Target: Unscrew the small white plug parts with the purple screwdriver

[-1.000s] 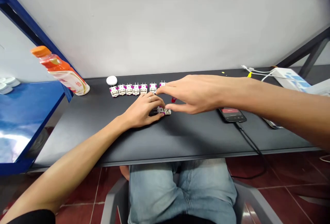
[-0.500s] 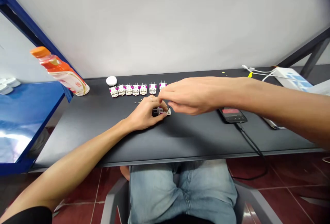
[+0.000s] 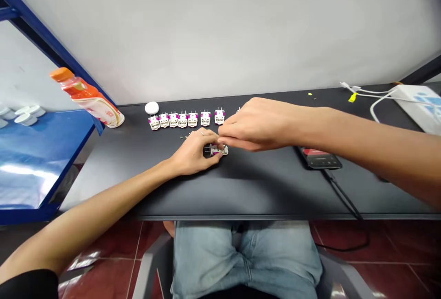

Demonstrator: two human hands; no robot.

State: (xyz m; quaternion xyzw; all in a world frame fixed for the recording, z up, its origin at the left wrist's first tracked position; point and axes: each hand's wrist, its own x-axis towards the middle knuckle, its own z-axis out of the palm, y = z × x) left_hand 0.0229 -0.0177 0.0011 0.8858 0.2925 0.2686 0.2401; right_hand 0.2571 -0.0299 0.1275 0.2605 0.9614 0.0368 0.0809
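Note:
My left hand [image 3: 193, 154] rests on the dark table, thumb and fingers closed around a small white and purple plug insert [image 3: 220, 150] with metal prongs pointing left. Right above it, my right hand [image 3: 253, 125] is closed in a pinch, fingertips over the insert. It grips a thin dark tool that looks like a screwdriver, almost wholly hidden by the fingers now. Beyond my hands stands a row of similar white and purple plug inserts [image 3: 183, 120], prongs up. Tiny screws [image 3: 182, 137] lie by my left knuckles.
An orange-capped bottle [image 3: 91, 99] stands at the left, near a round white object [image 3: 151, 108]. To the right lie a phone [image 3: 322, 159] with a black cable and a white box [image 3: 418, 104] with white cables. A blue table [image 3: 31, 152] adjoins at the left.
My right hand has shifted slightly and turned over the insert, so the dark shaft seen before is now hidden. My left hand keeps its hold. The view has swung a little.

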